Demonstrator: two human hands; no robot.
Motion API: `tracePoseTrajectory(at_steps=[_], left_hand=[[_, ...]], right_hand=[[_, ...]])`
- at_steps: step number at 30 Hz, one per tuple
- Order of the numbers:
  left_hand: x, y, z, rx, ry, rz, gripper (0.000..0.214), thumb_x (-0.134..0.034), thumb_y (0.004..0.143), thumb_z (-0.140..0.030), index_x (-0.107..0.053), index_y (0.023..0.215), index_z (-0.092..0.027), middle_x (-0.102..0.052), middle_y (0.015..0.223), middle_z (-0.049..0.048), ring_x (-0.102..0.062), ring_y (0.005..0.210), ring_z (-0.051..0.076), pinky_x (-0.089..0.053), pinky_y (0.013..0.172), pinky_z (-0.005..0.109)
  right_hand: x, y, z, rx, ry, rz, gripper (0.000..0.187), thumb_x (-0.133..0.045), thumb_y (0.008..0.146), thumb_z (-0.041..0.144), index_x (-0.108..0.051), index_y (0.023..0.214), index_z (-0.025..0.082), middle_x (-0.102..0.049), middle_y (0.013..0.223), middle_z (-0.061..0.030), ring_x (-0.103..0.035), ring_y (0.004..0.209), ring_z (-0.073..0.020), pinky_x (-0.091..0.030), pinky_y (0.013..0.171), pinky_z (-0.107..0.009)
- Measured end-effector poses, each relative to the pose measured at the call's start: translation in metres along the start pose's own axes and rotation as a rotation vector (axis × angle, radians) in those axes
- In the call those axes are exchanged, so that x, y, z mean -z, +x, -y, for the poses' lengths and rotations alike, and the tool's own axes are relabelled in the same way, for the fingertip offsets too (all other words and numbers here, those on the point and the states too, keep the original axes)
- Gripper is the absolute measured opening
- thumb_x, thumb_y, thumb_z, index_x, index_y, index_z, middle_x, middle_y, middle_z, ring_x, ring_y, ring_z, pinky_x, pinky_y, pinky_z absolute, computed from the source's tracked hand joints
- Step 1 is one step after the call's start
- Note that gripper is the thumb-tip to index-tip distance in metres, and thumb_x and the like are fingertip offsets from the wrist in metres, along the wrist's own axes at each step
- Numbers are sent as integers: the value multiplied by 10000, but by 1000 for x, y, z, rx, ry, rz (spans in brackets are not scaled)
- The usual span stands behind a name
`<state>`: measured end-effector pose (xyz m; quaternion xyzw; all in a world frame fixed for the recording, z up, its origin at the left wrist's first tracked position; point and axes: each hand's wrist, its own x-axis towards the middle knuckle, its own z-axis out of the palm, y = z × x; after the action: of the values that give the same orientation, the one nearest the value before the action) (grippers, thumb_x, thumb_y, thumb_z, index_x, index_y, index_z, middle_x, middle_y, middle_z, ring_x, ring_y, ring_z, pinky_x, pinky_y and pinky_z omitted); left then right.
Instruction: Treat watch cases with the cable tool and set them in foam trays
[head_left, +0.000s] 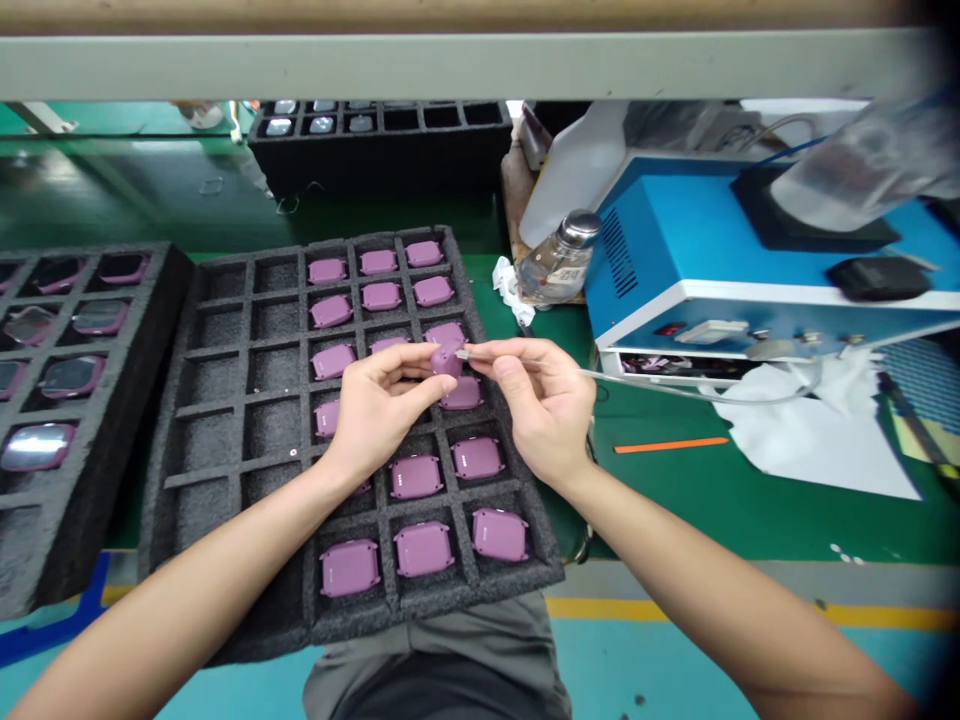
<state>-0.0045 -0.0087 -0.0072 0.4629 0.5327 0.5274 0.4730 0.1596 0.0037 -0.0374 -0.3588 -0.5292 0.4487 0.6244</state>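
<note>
My left hand point(382, 400) grips a small purple watch case point(445, 360) between thumb and fingers, raised over a black foam tray point(271, 432). My right hand point(541, 405) pinches a thin grey cable point(645, 386), with its small metal-coloured plug point(463, 355) up against the case. Whether the plug sits inside the case or just touches it, I cannot tell. Purple watch cases point(417, 477) lie in several compartments across the tray's right side. Part of that side is hidden behind my hands.
Left of this tray, another foam tray point(142, 345) carries glass-faced purple watches. A black foam box point(375, 160) stands at the back. On the right are a blue machine point(652, 240), a glass bottle point(559, 265), an orange strip point(671, 445) and white paper point(817, 450). A shelf beam point(450, 70) crosses above.
</note>
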Motion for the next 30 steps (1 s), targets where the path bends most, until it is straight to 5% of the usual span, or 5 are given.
tracePoseTrajectory(at_steps=[9, 30], left_hand=[[2, 5, -3, -10, 163, -40, 449, -943, 636, -364, -799, 1016, -176, -796, 962, 67, -736, 864, 207, -606, 888, 349], [2, 6, -4, -14, 151, -28, 455, -944, 636, -350, -804, 1032, -173, -799, 942, 64, -731, 845, 191, -605, 867, 325]], right_hand=[[-1, 10, -4, -26, 90, 14, 226, -678, 946, 436, -706, 989, 215, -804, 1006, -58, -778, 956, -181, -644, 928, -359], [-1, 10, -1, -37, 102, 1, 262, -703, 922, 468, -715, 965, 210, -804, 991, -62, -776, 946, -180, -644, 918, -358]])
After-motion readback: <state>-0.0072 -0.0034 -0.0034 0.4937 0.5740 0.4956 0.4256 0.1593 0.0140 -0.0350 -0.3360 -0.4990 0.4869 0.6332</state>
